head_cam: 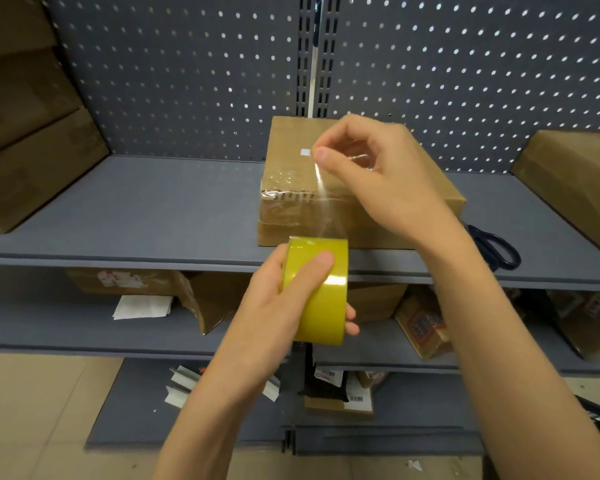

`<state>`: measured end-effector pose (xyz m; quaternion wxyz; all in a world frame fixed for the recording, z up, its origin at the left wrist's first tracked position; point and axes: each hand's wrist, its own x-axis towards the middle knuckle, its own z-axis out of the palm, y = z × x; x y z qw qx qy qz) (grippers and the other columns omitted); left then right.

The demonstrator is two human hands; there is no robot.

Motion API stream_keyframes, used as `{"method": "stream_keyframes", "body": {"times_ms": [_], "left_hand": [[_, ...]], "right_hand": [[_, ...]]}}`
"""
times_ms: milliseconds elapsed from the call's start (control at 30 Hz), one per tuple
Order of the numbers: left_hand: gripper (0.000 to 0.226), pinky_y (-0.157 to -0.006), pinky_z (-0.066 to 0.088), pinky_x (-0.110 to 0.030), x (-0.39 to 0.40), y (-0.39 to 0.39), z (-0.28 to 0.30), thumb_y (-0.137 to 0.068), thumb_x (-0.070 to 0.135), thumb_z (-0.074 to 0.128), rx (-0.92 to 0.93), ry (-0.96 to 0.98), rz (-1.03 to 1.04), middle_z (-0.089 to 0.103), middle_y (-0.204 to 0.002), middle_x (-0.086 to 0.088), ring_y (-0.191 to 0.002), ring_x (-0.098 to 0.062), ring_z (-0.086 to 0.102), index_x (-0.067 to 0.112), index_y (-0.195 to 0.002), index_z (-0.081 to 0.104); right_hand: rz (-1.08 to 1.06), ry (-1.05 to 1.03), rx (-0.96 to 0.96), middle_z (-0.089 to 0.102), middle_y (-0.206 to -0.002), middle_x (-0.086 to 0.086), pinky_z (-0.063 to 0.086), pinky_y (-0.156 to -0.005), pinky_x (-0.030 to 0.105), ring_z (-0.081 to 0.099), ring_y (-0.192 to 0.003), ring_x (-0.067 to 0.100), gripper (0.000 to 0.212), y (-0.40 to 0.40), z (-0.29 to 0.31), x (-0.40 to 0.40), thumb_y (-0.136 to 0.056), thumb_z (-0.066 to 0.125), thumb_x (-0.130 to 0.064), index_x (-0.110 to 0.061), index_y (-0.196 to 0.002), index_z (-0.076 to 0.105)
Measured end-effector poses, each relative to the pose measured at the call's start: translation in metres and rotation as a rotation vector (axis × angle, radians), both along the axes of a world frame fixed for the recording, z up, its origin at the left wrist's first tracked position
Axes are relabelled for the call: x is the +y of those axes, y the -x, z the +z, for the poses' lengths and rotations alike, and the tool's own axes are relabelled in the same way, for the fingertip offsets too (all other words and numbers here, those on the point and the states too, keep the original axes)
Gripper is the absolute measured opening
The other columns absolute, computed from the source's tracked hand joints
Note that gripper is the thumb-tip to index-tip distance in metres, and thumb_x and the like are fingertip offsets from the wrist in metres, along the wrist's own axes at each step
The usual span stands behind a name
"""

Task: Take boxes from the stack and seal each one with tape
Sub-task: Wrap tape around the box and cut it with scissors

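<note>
A grey metal shelf unit (174, 209) with a perforated back panel fills the view, its upper shelf crossing from nine o'clock to three o'clock. At nine to ten o'clock a stack of brown cartons (32, 161) leans on that shelf, and another carton (575, 181) sits at three o'clock, cut off by the frame edge.

At the centre, slightly toward twelve o'clock, a cardboard box (291, 188) lies flat on the upper shelf, its front edge near the shelf lip. Clear tape already wrinkles across its near left corner, and a small white label shows on its top.

The right hand (378, 171) hovers over the box top, forearm running down to five o'clock. Its thumb and forefinger are pressed together, pinching the free end of a clear tape strip (321, 195); the other fingers curl loosely into the palm.

The left hand (284, 303) is just below centre, at six o'clock from the box, forearm reaching toward seven o'clock. It grips a yellow tape roll (321, 289): thumb laid across the outer face, fingertips wrapping the far side (only their tips show at the roll's right edge). The strip stretches taut from the roll's top up to the pinch.

Dark-handled scissors (496, 247) lie on the shelf at four o'clock from the box, just beside the right wrist.

On the lower shelves, more cartons and white paper scraps (142, 306) lie scattered around seven o'clock.
</note>
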<state>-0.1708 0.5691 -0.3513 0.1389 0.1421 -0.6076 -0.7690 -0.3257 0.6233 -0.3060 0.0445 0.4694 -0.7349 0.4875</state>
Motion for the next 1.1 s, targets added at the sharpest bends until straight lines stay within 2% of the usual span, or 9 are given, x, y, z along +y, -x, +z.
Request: {"method": "stream_keyframes", "body": {"times_ms": [133,267,367,467,567,733,867,1000,1100], "left_hand": [[0.042,-0.057,0.058,-0.03,0.0,0.003,0.004,-0.079,0.039,0.054,-0.016,-0.047,0.084,0.065,-0.059,-0.01,-0.05,-0.022,0.064,0.01,-0.109,0.056],[0.02,-0.06,0.058,-0.026,-0.001,0.005,0.012,-0.089,0.028,0.054,-0.003,-0.045,0.091,0.071,-0.066,-0.007,-0.059,-0.018,0.069,0.016,-0.104,0.06],[0.008,-0.051,0.053,-0.019,-0.003,0.008,0.014,-0.091,0.024,0.055,-0.005,-0.014,0.132,0.072,-0.067,-0.004,-0.058,-0.012,0.069,0.019,-0.095,0.06],[0.008,-0.046,0.051,-0.019,-0.008,0.012,0.013,-0.092,0.023,0.056,-0.044,-0.053,0.158,0.069,-0.06,-0.002,-0.051,-0.01,0.066,0.017,-0.09,0.061],[0.01,-0.048,0.053,-0.02,-0.009,0.014,0.01,-0.091,0.024,0.056,-0.077,-0.086,0.153,0.068,-0.057,0.0,-0.049,-0.009,0.065,0.017,-0.088,0.061],[0.012,-0.051,0.053,-0.021,-0.011,0.019,0.014,-0.092,0.026,0.055,-0.06,-0.08,0.143,0.069,-0.059,0.001,-0.051,-0.008,0.066,0.016,-0.093,0.061],[0.014,-0.052,0.054,-0.021,-0.015,0.024,0.016,-0.093,0.027,0.055,-0.058,-0.062,0.127,0.069,-0.061,0.001,-0.054,-0.009,0.067,0.015,-0.094,0.061],[0.016,-0.054,0.055,-0.022,-0.019,0.027,0.012,-0.092,0.027,0.055,-0.082,-0.071,0.123,0.069,-0.061,0.0,-0.053,-0.009,0.066,0.012,-0.095,0.062],[0.015,-0.052,0.054,-0.022,-0.02,0.029,0.009,-0.092,0.026,0.055,-0.092,-0.097,0.118,0.068,-0.059,0.0,-0.051,-0.009,0.065,0.012,-0.092,0.061]], "right_hand": [[-0.014,-0.075,0.023,0.067,-0.091,-0.005,0.047,-0.077,0.019,0.061,-0.085,0.006,0.009,0.009,0.0,-0.013,-0.091,0.061,-0.019,-0.013,-0.089,0.069],[-0.021,-0.123,0.096,0.067,-0.09,-0.004,0.05,-0.079,0.026,0.06,-0.084,0.005,0.01,0.023,0.0,-0.028,-0.089,0.061,-0.02,-0.015,-0.087,0.069],[-0.017,-0.14,0.114,0.067,-0.086,-0.007,0.05,-0.083,0.028,0.061,-0.082,0.006,0.008,0.028,0.002,-0.034,-0.088,0.064,-0.021,-0.018,-0.083,0.069],[-0.034,-0.108,0.124,0.063,-0.084,-0.009,0.049,-0.085,0.029,0.06,-0.078,0.004,0.006,0.03,0.003,-0.038,-0.086,0.067,-0.019,-0.018,-0.08,0.07],[-0.029,-0.102,0.124,0.058,-0.085,-0.012,0.048,-0.087,0.028,0.058,-0.078,-0.003,0.005,0.032,-0.001,-0.04,-0.084,0.069,-0.018,-0.016,-0.082,0.073],[-0.025,-0.143,0.096,0.063,-0.092,-0.005,0.05,-0.081,0.02,0.062,-0.082,0.002,0.005,0.041,0.0,-0.045,-0.087,0.068,-0.02,-0.02,-0.082,0.07],[0.015,-0.232,0.079,0.064,-0.08,-0.013,0.048,-0.076,0.017,0.065,-0.081,0.009,0.008,0.05,0.004,-0.048,-0.087,0.067,-0.02,-0.022,-0.08,0.069],[0.07,-0.279,0.075,0.067,-0.083,-0.009,0.042,-0.069,0.005,0.06,-0.075,0.001,0.007,0.058,-0.004,-0.052,-0.088,0.066,-0.017,-0.015,-0.084,0.072],[0.066,-0.328,0.097,0.068,-0.088,-0.004,0.038,-0.07,0.001,0.056,-0.078,-0.002,0.011,0.062,-0.016,-0.056,-0.086,0.068,-0.016,-0.01,-0.092,0.074]]}}
